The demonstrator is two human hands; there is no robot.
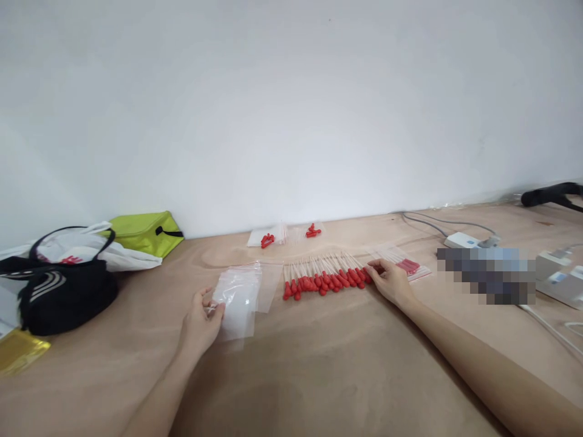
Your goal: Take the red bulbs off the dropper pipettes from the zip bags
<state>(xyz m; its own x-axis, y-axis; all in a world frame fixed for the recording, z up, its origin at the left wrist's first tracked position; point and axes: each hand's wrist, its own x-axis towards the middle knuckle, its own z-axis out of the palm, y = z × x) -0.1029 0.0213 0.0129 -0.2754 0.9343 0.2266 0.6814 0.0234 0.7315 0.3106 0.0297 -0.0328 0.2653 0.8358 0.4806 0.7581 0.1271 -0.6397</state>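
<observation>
My left hand [203, 321] is closed with thumb and fingers at the left edge of a stack of clear zip bags [237, 300] lying on the table. To the right of the bags lies a row of pale wooden sticks with red bulb-shaped ends [325, 280], red ends toward me. My right hand [390, 282] is at the right end of this row, its fingers bent and pinched at the last red-ended stick. Just beyond it lies a zip bag with red pieces inside [407, 266], partly covered by the hand.
Near the wall lie two zip bags with red pieces [267, 241] [313, 230]. At left are a black bag [68, 297], a lime-green bag [141, 233] and a yellow packet [22, 352]. A power strip [462, 240] with cables and a pixelated item [492, 276] are at right.
</observation>
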